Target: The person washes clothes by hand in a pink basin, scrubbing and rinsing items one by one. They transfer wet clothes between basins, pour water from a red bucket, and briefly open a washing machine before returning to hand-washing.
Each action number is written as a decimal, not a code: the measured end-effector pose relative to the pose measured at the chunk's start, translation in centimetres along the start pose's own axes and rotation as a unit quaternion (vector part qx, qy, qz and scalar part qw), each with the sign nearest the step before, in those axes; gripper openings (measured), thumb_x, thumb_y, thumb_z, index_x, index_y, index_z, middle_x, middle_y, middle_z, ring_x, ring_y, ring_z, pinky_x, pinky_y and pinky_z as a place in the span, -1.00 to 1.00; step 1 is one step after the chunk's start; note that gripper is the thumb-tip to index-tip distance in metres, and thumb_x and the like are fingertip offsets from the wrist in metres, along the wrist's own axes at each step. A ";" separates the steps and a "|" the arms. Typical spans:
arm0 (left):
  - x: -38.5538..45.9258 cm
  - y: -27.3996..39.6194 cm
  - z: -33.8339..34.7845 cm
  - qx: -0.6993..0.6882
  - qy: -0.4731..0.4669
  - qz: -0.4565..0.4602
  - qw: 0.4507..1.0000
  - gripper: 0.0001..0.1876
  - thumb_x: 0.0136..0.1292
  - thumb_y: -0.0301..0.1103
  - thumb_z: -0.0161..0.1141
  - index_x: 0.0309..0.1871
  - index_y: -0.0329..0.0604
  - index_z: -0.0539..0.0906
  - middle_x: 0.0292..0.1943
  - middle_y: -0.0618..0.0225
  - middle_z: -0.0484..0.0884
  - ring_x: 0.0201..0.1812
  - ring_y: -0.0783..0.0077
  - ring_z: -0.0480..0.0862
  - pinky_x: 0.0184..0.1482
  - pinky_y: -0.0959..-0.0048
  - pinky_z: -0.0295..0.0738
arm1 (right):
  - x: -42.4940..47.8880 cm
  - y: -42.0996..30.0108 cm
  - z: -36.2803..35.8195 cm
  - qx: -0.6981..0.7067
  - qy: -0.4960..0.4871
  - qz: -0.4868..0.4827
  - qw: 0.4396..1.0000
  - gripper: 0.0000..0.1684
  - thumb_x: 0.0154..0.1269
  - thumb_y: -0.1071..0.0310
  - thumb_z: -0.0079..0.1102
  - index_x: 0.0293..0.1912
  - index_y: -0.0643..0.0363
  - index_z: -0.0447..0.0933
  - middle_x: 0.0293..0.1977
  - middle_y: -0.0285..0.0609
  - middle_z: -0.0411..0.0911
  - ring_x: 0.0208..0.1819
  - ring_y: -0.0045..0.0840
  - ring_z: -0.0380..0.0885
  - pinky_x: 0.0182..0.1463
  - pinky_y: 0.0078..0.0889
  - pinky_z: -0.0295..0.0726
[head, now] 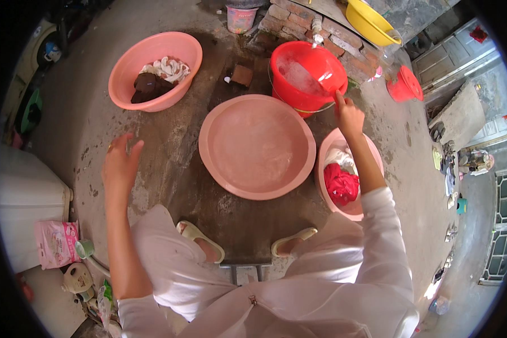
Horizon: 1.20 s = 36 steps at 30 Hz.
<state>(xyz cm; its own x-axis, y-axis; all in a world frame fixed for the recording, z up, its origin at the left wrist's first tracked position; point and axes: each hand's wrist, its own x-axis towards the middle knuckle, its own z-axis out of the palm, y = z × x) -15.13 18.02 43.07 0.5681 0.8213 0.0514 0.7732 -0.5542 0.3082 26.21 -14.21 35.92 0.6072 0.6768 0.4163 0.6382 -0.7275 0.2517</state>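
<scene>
My right hand (349, 113) grips the handle of a red plastic dipper (326, 76), which leans inside a red bucket (284, 94) holding foamy water. A wide pink basin (204, 152) stands on the ground before me; its inside looks pale, and how much water it holds is hard to tell. My left hand (120, 162) hovers left of it, fingers apart and holding nothing. Under my right forearm, another pink basin (349, 214) contains red cloth (341, 186) and white cloth (339, 157). A third pink basin (120, 80), far left, contains dark brown cloth (150, 87) and white cloth (169, 68).
Beyond the bucket, a tap (317, 36) juts from a low brick wall (298, 19). A brick (241, 75) lies beside the bucket. A yellow basin (367, 23) rests above. A pink bag (57, 245) and bottles stand left; a red lidded bucket (401, 86) stands right.
</scene>
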 end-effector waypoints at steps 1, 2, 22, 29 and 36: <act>0.0 0.5 0.2 0.006 -0.012 -0.007 1.000 -0.64 0.20 -0.13 0.09 -0.01 -0.11 0.52 0.00 0.19 0.52 0.00 0.12 0.51 -0.03 0.23 0.40 | 1.6 0.6 1.7 -0.034 -0.035 0.034 0.998 -0.64 0.10 0.38 0.03 -0.04 0.05 0.45 -0.37 -0.10 0.52 -0.42 -0.26 0.59 -0.45 -0.22 0.56; 0.1 0.6 0.8 -0.005 -0.014 0.004 1.000 -0.64 0.19 -0.13 0.10 -0.01 -0.12 0.52 0.00 0.19 0.52 0.00 0.12 0.51 -0.03 0.23 0.40 | 3.2 1.2 3.3 -0.056 -0.063 0.061 0.995 -0.67 0.12 0.36 0.01 -0.06 0.06 0.46 -0.36 -0.08 0.53 -0.39 -0.23 0.59 -0.42 -0.21 0.56; 0.2 0.3 1.2 -0.003 -0.028 -0.021 0.999 -0.59 0.19 -0.08 0.10 0.05 -0.06 0.48 0.04 0.20 0.50 0.03 0.16 0.51 -0.01 0.19 0.40 | 2.5 2.6 9.7 0.859 -0.106 0.425 0.264 -0.80 0.22 0.33 0.08 -0.21 0.21 0.35 -0.41 0.03 0.51 -0.63 -0.57 0.38 -0.68 -0.73 0.35; 1.4 -0.9 2.6 -0.016 -0.030 -0.002 0.999 -0.58 0.19 -0.06 0.08 0.05 -0.05 0.49 0.00 0.26 0.54 0.02 0.19 0.52 -0.03 0.19 0.43 | -1.3 4.0 0.3 0.839 -0.127 0.355 0.393 -0.74 0.18 0.37 0.06 -0.14 0.27 0.40 -0.45 -0.01 0.53 -0.64 -0.61 0.38 -0.68 -0.76 0.31; 1.6 -2.9 2.7 -0.001 -0.043 -0.023 0.999 -0.59 0.19 -0.01 0.07 0.02 -0.01 0.51 -0.03 0.27 0.56 0.02 0.23 0.53 -0.03 0.21 0.43 | -7.1 1.2 -8.1 0.696 -0.113 0.385 0.595 -0.57 0.15 0.40 0.11 0.00 0.40 0.39 -0.46 -0.02 0.57 -0.67 -0.69 0.37 -0.68 -0.75 0.25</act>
<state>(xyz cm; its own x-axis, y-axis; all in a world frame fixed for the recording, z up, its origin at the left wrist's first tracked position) -15.69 20.54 39.66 0.5549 0.8307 -0.0448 0.7982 -0.5164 0.3102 18.80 -20.78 40.39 0.9212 0.3150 -0.2284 -0.1934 -0.1387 -0.9713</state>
